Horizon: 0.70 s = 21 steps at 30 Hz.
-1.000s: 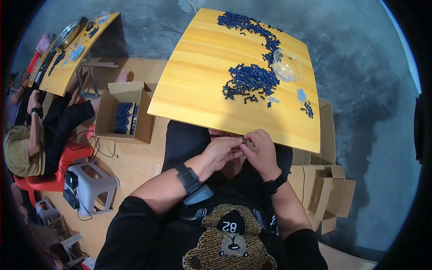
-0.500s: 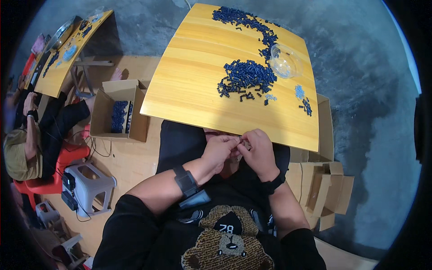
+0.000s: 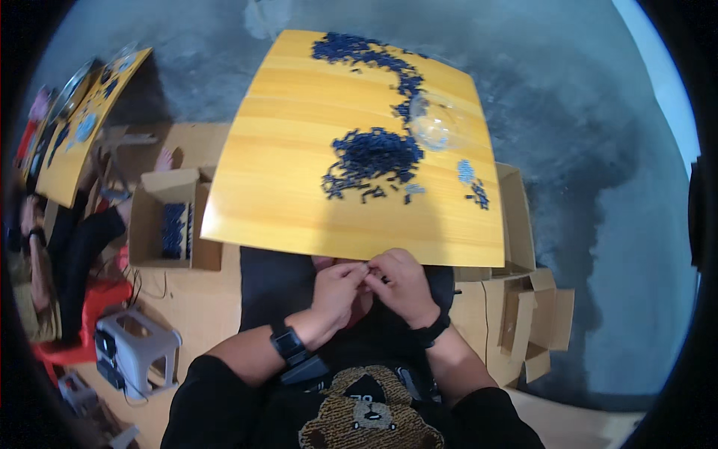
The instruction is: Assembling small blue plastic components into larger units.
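Note:
Just off the near edge of the wooden table (image 3: 262,217), my left hand (image 3: 334,290) and my right hand (image 3: 402,286) meet, fingertips pinched together. Whatever small dark piece lies between them is mostly hidden by the fingers and blurred. Beyond my hands, a heap of small black cylindrical parts (image 3: 378,156) covers the middle of the tabletop. A few pale blue-white bits (image 3: 414,189) lie at its near side. Further right sit a small pile of light blue pieces (image 3: 466,171) and a few black parts (image 3: 479,197).
A clear round plastic bowl (image 3: 434,123) stands right of the heap; a trail of black parts (image 3: 359,52) runs to the far edge. Cardboard boxes flank the table, one at left (image 3: 198,247), one at right (image 3: 550,318). Another person (image 3: 45,277) sits far left near a grey stool (image 3: 142,352).
The whole view has shifted, so the table appears lower and more to the left. My hands stay together in front of the table edge, fingers still pinched.

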Available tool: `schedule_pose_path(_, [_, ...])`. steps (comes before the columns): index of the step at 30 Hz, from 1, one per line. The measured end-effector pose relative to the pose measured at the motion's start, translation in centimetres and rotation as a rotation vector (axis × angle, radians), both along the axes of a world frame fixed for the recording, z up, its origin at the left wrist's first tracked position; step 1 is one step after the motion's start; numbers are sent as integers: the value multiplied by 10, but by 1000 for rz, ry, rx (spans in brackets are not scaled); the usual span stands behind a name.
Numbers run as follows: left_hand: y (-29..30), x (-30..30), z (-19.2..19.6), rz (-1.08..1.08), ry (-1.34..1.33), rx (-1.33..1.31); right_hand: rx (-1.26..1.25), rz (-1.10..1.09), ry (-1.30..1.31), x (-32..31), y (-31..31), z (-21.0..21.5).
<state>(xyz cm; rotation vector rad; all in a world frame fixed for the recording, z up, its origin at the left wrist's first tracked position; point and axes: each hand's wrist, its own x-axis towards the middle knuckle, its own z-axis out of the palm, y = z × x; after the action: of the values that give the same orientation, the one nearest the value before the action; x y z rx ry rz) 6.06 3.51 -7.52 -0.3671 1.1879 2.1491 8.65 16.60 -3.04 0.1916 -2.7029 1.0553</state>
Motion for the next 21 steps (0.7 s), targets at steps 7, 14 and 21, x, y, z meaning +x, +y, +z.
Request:
schedule_pose_path(7, [-2,-1,-4,-40,-9,-5,29,10,2,3,6,-5])
schedule_pose_path(14, [-1,-2,-3,-48,-2,34,-2,-7,-11,7,11,-7])
schedule_pose_path(21, [-6,-8,-11,-120,15,4,-69,-49,75,6,11,-9])
